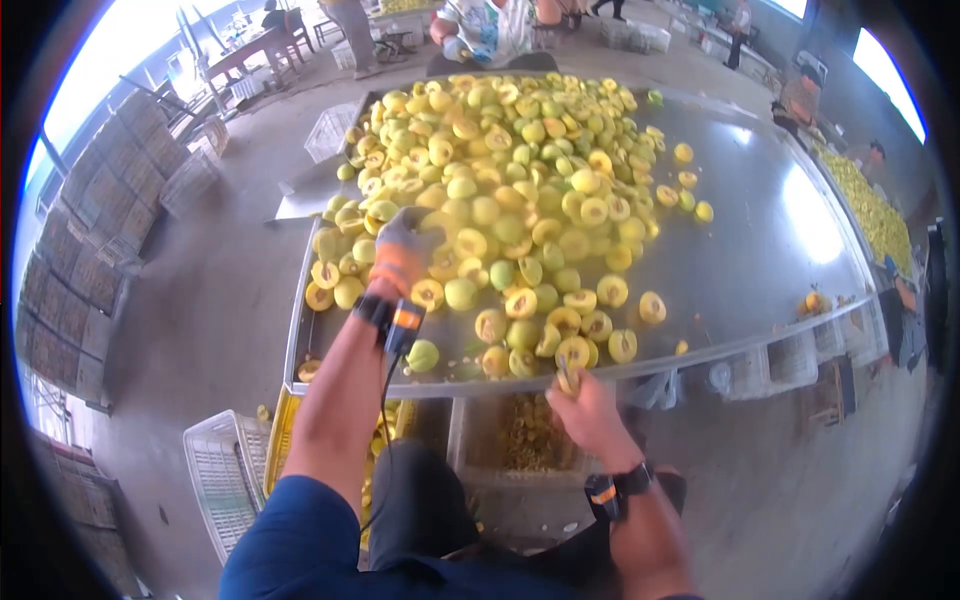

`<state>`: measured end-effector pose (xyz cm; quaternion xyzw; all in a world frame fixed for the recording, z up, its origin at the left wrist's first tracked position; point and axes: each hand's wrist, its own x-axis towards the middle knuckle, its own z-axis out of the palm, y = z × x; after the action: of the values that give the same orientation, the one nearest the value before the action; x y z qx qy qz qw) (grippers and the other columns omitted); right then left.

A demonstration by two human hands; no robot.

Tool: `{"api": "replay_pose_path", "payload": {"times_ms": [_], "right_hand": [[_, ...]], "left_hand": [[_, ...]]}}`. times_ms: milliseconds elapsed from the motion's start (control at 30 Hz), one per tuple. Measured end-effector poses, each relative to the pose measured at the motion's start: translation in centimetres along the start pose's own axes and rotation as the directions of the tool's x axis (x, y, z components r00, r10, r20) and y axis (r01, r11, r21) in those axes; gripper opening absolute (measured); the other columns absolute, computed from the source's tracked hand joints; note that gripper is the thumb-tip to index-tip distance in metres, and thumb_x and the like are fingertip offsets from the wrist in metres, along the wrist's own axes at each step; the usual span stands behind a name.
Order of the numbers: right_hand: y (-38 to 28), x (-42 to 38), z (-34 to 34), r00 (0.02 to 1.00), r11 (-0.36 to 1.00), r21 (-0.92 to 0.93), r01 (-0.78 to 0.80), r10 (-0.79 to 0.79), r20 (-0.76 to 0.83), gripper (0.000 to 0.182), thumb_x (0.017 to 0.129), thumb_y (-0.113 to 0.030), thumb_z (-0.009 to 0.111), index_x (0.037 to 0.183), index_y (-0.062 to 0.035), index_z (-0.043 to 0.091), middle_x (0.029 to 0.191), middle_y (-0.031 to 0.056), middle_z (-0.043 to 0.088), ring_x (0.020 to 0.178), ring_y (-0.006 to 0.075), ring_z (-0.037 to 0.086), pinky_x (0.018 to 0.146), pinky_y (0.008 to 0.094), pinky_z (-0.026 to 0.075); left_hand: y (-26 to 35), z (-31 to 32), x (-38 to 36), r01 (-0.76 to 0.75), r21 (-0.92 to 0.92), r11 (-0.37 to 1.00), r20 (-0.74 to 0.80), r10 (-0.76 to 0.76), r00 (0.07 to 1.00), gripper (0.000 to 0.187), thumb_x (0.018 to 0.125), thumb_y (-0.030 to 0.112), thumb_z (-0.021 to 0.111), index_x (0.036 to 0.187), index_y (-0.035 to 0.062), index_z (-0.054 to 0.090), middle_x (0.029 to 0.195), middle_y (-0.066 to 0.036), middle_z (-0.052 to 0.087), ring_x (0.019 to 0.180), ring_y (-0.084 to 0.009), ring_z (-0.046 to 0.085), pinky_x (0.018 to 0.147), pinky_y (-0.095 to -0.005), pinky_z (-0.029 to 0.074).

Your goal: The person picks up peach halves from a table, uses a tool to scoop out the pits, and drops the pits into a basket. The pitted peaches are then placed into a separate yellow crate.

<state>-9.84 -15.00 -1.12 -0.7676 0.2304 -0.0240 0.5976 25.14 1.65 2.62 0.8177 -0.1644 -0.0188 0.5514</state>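
Note:
A large heap of yellow-green peaches (485, 210), many cut in half with the pits showing, covers the left part of a metal table. My left hand (408, 245), in a grey and orange glove, reaches into the heap's left side; its fingers are blurred among the fruit. Bare and closed, my right hand (588, 408) is at the table's front edge. It grips a small slim tool (568, 372) that points up at the nearest peach halves; its exact kind I cannot tell. Both wrists wear black straps with orange-marked devices.
The metal table (740, 250) has a raised rim. Below its front edge are a bin of brown scraps (530, 440), a yellow crate (283, 440) and a white crate (222, 470). Stacked crates (100, 220) line the left. A person (490, 35) sits across the table; others work at the right.

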Motion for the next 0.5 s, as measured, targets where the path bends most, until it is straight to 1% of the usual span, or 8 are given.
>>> {"api": "replay_pose_path", "payload": {"times_ms": [67,100,133,200,267,300,400,500], "right_hand": [[-3.3,0.0,0.5,0.993,0.990,0.117,-0.074,0.063,0.098,0.027,0.098,-0.023,0.066,0.109,0.0019,0.062,0.089,0.0157,0.071,0.081,0.0290,0.070,0.078,0.0417,0.055],[-3.2,0.2,1.1,0.998,0.995,0.097,0.012,-0.018,0.062,0.028,0.098,-0.024,0.066,0.109,0.0023,0.062,0.090,0.0166,0.071,0.083,0.0307,0.070,0.079,0.0425,0.054],[-2.8,0.3,1.7,0.995,0.993,0.073,0.097,-0.100,0.027,0.030,0.098,-0.025,0.066,0.110,0.0028,0.062,0.090,0.0175,0.071,0.085,0.0323,0.069,0.081,0.0434,0.054],[-2.7,0.4,2.1,0.984,0.983,0.040,0.179,-0.180,0.015,0.032,0.098,-0.026,0.066,0.111,0.0033,0.062,0.092,0.0185,0.071,0.087,0.0341,0.069,0.083,0.0440,0.053],[-3.2,0.0,2.1,0.984,0.985,0.036,0.169,-0.171,0.054,0.032,0.098,-0.025,0.065,0.112,0.0035,0.062,0.094,0.0186,0.072,0.088,0.0342,0.069,0.084,0.0433,0.053],[-2.5,0.0,2.4,0.975,0.974,0.112,0.198,-0.207,0.077,0.032,0.098,-0.024,0.064,0.115,0.0031,0.063,0.097,0.0199,0.073,0.092,0.0353,0.069,0.087,0.0433,0.053],[-1.6,-0.5,2.2,0.970,0.973,0.112,0.200,-0.212,0.116,0.032,0.096,-0.022,0.063,0.117,0.0025,0.064,0.102,0.0214,0.074,0.096,0.0371,0.070,0.090,0.0440,0.053],[-1.2,-1.7,2.0,0.972,0.971,0.102,0.214,-0.222,0.076,0.032,0.095,-0.019,0.063,0.119,0.0029,0.063,0.104,0.0248,0.074,0.101,0.0431,0.070,0.091,0.0467,0.053]], "left_hand": [[2.6,0.9,-6.8,0.071,-0.268,0.961,0.116,-0.041,0.992,0.041,0.087,0.005,0.076,0.128,0.0031,0.070,0.099,-0.008,0.076,0.062,-0.0096,0.064,0.052,-0.0262,0.052],[4.4,0.8,-10.2,0.179,-0.277,0.944,0.224,-0.117,0.968,0.044,0.088,0.005,0.075,0.132,0.0029,0.068,0.104,-0.009,0.076,0.068,-0.0112,0.066,0.056,-0.0260,0.053],[4.3,1.4,-12.9,0.188,-0.306,0.933,0.234,-0.117,0.965,0.044,0.088,0.005,0.076,0.131,0.0034,0.068,0.105,-0.009,0.076,0.072,-0.0119,0.068,0.060,-0.0266,0.055],[4.1,2.7,-17.0,0.184,-0.373,0.909,0.240,-0.097,0.966,0.043,0.087,0.004,0.076,0.130,0.0044,0.069,0.106,-0.008,0.076,0.082,-0.0133,0.072,0.068,-0.0277,0.059],[4.2,3.7,-20.0,0.135,-0.316,0.939,0.217,-0.067,0.974,0.046,0.087,0.002,0.076,0.132,0.0037,0.068,0.111,-0.010,0.076,0.089,-0.0129,0.072,0.073,-0.0273,0.059],[4.3,4.2,-21.1,0.107,-0.287,0.952,0.206,-0.047,0.977,0.047,0.087,0.001,0.076,0.133,0.0034,0.068,0.114,-0.010,0.076,0.092,-0.0126,0.071,0.076,-0.0271,0.059],[4.1,5.2,-22.8,0.239,-0.459,0.856,0.216,-0.153,0.964,0.050,0.086,-0.001,0.077,0.136,0.0028,0.067,0.117,-0.011,0.076,0.100,-0.0127,0.070,0.084,-0.0280,0.059],[3.5,6.2,-23.6,0.225,-0.457,0.860,0.190,-0.153,0.970,0.051,0.086,-0.001,0.078,0.136,0.0024,0.067,0.118,-0.011,0.075,0.101,-0.0148,0.071,0.087,-0.0300,0.059]]}}
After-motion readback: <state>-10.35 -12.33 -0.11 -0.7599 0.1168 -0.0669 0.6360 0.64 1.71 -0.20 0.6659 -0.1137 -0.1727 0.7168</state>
